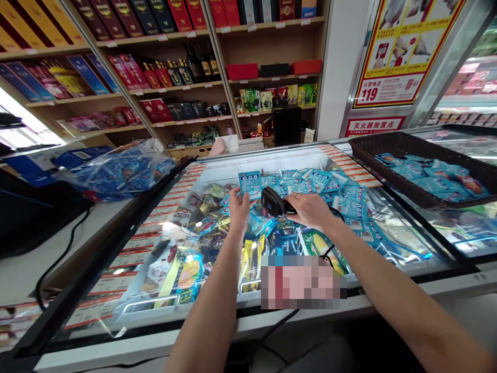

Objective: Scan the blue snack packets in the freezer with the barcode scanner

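My left hand (239,208) pinches the lower left corner of a small blue packet (250,181), holding it upright above the freezer's glass top. A black handheld barcode scanner (273,202) is gripped in my right hand (310,210), its head close to the right side of that packet. The scanner's cable trails down past my right wrist. Many more blue packets (351,202) lie spread over the glass behind and to the right of my hands. Under the glass, colourful ice-cream wrappers (190,272) are visible.
A dark brown tray (365,147) with more blue packets rests on the right. At left, a clear plastic bag (120,168) of blue packs lies beside the freezer. Shelves (174,39) of boxes and bottles stand behind. A pixelated patch hides part of the freezer's front edge.
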Demonstrator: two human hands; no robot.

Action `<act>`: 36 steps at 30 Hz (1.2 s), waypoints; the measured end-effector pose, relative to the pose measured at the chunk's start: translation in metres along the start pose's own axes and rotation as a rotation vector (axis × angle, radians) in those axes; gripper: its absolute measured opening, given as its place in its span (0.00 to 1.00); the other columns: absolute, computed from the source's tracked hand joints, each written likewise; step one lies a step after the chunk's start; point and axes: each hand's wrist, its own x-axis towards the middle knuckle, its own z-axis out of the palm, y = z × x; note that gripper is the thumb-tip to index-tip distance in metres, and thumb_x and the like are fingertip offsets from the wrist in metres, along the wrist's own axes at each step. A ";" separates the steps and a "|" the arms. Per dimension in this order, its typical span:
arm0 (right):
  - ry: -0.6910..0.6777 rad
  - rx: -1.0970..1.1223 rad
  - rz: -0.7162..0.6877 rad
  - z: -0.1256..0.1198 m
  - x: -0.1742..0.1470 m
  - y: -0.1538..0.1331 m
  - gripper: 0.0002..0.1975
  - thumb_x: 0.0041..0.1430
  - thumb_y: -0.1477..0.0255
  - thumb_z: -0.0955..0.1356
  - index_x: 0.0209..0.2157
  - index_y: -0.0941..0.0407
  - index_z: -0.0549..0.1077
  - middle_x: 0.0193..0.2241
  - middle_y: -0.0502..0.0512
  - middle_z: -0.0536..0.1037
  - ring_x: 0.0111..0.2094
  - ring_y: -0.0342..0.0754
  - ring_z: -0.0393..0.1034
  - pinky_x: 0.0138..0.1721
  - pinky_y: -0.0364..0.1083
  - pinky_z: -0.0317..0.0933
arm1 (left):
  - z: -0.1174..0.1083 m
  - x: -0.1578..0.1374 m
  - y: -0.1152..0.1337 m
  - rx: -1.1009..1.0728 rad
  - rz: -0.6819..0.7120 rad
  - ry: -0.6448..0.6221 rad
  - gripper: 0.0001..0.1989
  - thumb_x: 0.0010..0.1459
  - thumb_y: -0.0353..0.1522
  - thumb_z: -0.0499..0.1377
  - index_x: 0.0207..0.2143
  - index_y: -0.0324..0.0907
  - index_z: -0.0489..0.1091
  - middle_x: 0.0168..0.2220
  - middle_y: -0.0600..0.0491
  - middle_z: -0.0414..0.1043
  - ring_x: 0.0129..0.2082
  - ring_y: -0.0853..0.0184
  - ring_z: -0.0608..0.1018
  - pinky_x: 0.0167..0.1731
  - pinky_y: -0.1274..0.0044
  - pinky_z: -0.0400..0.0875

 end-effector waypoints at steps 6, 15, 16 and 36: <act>-0.011 0.012 0.043 -0.007 -0.004 0.000 0.16 0.58 0.63 0.63 0.45 0.57 0.67 0.37 0.56 0.75 0.37 0.49 0.70 0.30 0.45 0.54 | -0.007 0.004 0.002 0.064 0.018 0.047 0.19 0.52 0.40 0.56 0.44 0.44 0.56 0.33 0.53 0.71 0.33 0.67 0.77 0.36 0.69 0.75; -0.030 0.021 0.062 -0.007 -0.011 0.009 0.17 0.59 0.63 0.62 0.47 0.57 0.66 0.38 0.56 0.75 0.38 0.50 0.70 0.32 0.45 0.54 | -0.038 0.002 0.019 0.766 0.204 0.281 0.16 0.55 0.35 0.53 0.46 0.40 0.65 0.40 0.44 0.70 0.46 0.55 0.72 0.50 0.61 0.63; -0.031 0.022 0.064 -0.007 -0.012 0.010 0.17 0.59 0.63 0.62 0.47 0.57 0.66 0.39 0.56 0.75 0.38 0.50 0.70 0.32 0.45 0.55 | -0.038 -0.001 0.023 0.863 0.210 0.299 0.18 0.55 0.34 0.53 0.48 0.39 0.65 0.44 0.41 0.69 0.49 0.52 0.70 0.52 0.59 0.61; -0.043 0.009 0.148 -0.005 -0.014 0.021 0.19 0.56 0.65 0.65 0.48 0.56 0.66 0.40 0.57 0.76 0.40 0.51 0.70 0.35 0.45 0.57 | -0.026 -0.008 0.009 1.136 0.435 -0.062 0.14 0.58 0.33 0.50 0.45 0.50 0.70 0.54 0.50 0.66 0.61 0.57 0.57 0.59 0.53 0.25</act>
